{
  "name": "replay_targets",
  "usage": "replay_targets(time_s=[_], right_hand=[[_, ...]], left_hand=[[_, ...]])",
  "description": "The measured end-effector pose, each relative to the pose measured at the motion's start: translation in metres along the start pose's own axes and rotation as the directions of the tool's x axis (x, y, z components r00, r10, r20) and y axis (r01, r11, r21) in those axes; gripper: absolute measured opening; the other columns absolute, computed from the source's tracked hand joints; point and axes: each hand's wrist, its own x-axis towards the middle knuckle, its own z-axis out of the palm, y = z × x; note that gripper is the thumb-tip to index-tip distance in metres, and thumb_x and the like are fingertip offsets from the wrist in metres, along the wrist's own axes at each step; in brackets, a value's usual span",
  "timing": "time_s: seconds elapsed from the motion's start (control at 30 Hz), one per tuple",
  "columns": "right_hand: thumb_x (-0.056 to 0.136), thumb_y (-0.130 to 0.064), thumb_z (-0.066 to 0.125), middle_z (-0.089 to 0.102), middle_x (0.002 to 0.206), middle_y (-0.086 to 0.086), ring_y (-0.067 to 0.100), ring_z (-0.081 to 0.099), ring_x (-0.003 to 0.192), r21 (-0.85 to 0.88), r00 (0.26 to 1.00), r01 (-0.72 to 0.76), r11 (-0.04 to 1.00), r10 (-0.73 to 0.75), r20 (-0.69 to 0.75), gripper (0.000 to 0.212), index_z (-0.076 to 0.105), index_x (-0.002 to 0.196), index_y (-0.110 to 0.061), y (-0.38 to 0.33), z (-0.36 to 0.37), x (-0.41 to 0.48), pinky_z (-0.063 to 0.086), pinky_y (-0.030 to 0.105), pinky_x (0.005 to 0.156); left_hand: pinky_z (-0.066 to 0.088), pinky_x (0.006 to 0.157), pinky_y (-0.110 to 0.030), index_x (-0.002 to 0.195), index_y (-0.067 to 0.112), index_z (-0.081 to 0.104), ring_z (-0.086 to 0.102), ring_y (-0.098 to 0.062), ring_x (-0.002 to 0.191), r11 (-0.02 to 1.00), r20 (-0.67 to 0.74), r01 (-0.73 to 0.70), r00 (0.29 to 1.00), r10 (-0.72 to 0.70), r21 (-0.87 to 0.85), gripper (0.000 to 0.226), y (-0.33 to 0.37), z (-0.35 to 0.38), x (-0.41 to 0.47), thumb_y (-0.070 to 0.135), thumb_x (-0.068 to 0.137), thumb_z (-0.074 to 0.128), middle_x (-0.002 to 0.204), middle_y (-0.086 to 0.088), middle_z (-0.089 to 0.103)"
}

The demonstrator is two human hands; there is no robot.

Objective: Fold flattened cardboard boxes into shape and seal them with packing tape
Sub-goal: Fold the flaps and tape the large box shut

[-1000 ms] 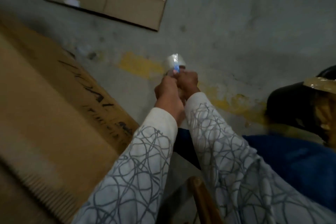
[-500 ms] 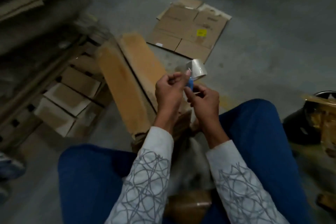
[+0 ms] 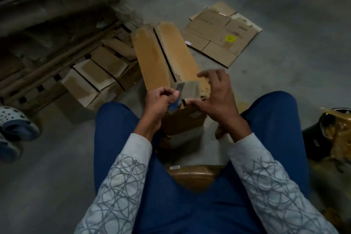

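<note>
A long brown cardboard box [image 3: 152,57] lies on the floor between my knees, its two top flaps meeting at a dark seam. My left hand [image 3: 159,100] grips a small tape roll with a blue part [image 3: 173,105] at the box's near end. A clear strip of tape [image 3: 189,89] stretches from it across the seam. My right hand [image 3: 216,97] hovers over the right flap with fingers spread, and its thumb touches the tape's lower edge.
A flattened carton with a yellow sticker [image 3: 224,34] lies on the concrete floor beyond. Several folded boxes [image 3: 95,74] are lined up at the left, near another person's sandaled foot [image 3: 15,121]. A black bin with tape scraps [image 3: 330,135] stands at the right.
The view swung down from the floor to the box. Both hands dropped from mid-air onto the box's near end, and the tape now spans the seam.
</note>
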Motion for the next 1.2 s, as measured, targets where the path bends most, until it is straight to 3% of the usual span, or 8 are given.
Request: replay_targets(time_s=[0.07, 0.17, 0.47, 0.67, 0.83, 0.93, 1.03, 1.2], right_hand=[[0.063, -0.044, 0.093, 0.048, 0.137, 0.002, 0.019, 0.044, 0.124, 0.063, 0.983, 0.047, 0.997, -0.057, 0.173, 0.087, 0.051, 0.137, -0.026, 0.004, 0.004, 0.001, 0.042, 0.031, 0.101], [0.07, -0.046, 0.088, 0.059, 0.127, -0.003, 0.014, 0.057, 0.111, 0.164, 0.928, -0.095, 0.982, 0.028, 0.373, 0.075, 0.053, 0.133, -0.026, 0.005, 0.019, -0.006, 0.055, 0.03, 0.087], [0.062, -0.057, 0.088, 0.06, 0.132, 0.0, 0.017, 0.061, 0.112, 0.177, 0.902, -0.176, 0.968, 0.087, 0.422, 0.085, 0.052, 0.131, -0.024, 0.005, 0.043, -0.02, 0.057, 0.039, 0.09], [0.057, -0.056, 0.089, 0.059, 0.135, -0.002, 0.016, 0.059, 0.12, 0.24, 0.857, -0.211, 0.948, 0.061, 0.512, 0.088, 0.052, 0.134, -0.036, 0.005, 0.037, -0.022, 0.061, 0.04, 0.085], [0.06, -0.038, 0.095, 0.048, 0.144, -0.011, 0.006, 0.049, 0.125, 0.278, 0.803, -0.238, 0.931, 0.027, 0.596, 0.104, 0.04, 0.149, -0.035, 0.011, 0.023, -0.026, 0.047, 0.023, 0.097], [0.065, -0.032, 0.092, 0.043, 0.143, -0.017, 0.003, 0.043, 0.126, 0.271, 0.79, -0.188, 0.944, -0.018, 0.612, 0.101, 0.039, 0.151, -0.035, 0.012, 0.019, -0.029, 0.036, 0.006, 0.088], [0.067, -0.031, 0.092, 0.049, 0.143, -0.013, 0.002, 0.044, 0.121, 0.2, 0.815, -0.125, 0.972, -0.015, 0.58, 0.092, 0.045, 0.147, -0.038, 0.012, 0.017, -0.03, 0.035, 0.006, 0.084], [0.069, -0.031, 0.091, 0.053, 0.116, -0.021, -0.004, 0.049, 0.105, 0.188, 0.852, -0.115, 0.975, -0.001, 0.524, 0.069, 0.057, 0.129, -0.03, 0.007, 0.015, -0.03, 0.035, -0.005, 0.068]], left_hand=[[0.052, 0.084, -0.033, 0.093, 0.011, 0.068, 0.062, -0.02, 0.1, 0.997, 0.038, -0.024, 0.999, 0.021, 0.07, 0.001, -0.007, -0.005, -0.001, 0.013, 0.093, 0.067, 0.103, -0.005, 0.068], [0.052, 0.081, -0.03, 0.09, 0.013, 0.067, 0.062, -0.018, 0.097, 0.988, 0.019, -0.054, 0.998, 0.052, 0.143, 0.005, -0.019, -0.007, 0.002, 0.009, 0.093, 0.067, 0.097, -0.004, 0.068], [0.054, 0.079, -0.029, 0.095, 0.011, 0.068, 0.062, -0.012, 0.09, 0.982, -0.246, -0.057, 0.964, 0.101, 0.177, 0.003, -0.056, -0.007, 0.008, 0.01, 0.094, 0.065, 0.098, -0.004, 0.068], [0.057, 0.08, -0.034, 0.091, 0.017, 0.064, 0.066, -0.018, 0.095, 0.987, -0.212, -0.06, 0.973, 0.091, 0.148, 0.009, -0.053, -0.01, 0.004, 0.009, 0.095, 0.063, 0.098, -0.005, 0.068], [0.048, 0.053, -0.016, 0.1, 0.009, 0.058, 0.067, -0.002, 0.067, 0.988, -0.112, 0.072, 0.99, -0.087, -0.134, 0.013, -0.044, -0.018, -0.002, -0.001, 0.095, 0.053, 0.093, -0.008, 0.075], [0.047, 0.066, -0.028, 0.104, 0.013, 0.057, 0.066, -0.015, 0.079, 0.969, -0.041, 0.139, 0.988, -0.15, -0.206, 0.016, -0.048, -0.027, -0.001, 0.0, 0.093, 0.057, 0.105, -0.016, 0.075], [0.053, 0.08, -0.033, 0.11, 0.013, 0.061, 0.066, -0.025, 0.101, 0.944, 0.006, 0.162, 0.986, -0.167, -0.288, 0.019, -0.049, -0.03, 0.0, 0.002, 0.095, 0.058, 0.124, -0.018, 0.066], [0.051, 0.08, -0.027, 0.105, 0.007, 0.07, 0.062, -0.015, 0.092, 0.975, 0.005, 0.143, 0.989, -0.145, -0.169, 0.02, -0.052, -0.023, 0.0, 0.007, 0.1, 0.051, 0.105, -0.005, 0.069]])
